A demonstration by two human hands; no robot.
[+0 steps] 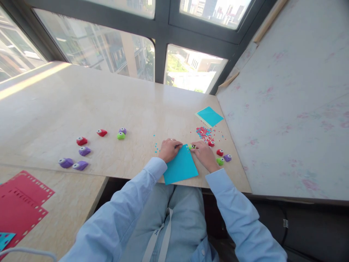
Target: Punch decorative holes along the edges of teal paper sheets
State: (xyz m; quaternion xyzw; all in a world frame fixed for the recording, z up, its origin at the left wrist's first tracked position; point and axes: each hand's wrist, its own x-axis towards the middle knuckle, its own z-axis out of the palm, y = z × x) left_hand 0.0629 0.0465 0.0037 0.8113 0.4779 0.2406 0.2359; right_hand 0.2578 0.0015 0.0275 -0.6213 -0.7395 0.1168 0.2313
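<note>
A teal paper sheet [180, 168] lies at the near edge of the beige table [109, 109], hanging slightly over it. My left hand [169, 149] rests on the sheet's far left corner, fingers curled and pinching the paper's edge. My right hand [204, 154] presses on a small green punch [191, 147] set on the sheet's far edge. Just past my hands lies a heap of pink and teal paper dots [204, 132].
Right of my right hand sit red [219, 152], green [220, 161] and purple [227, 157] punches. Several more punches [81, 150] lie at the left. A second teal sheet [209, 116] lies farther back. Punched red paper [21, 203] lies at the near left. A pale wall [294, 109] stands to the right.
</note>
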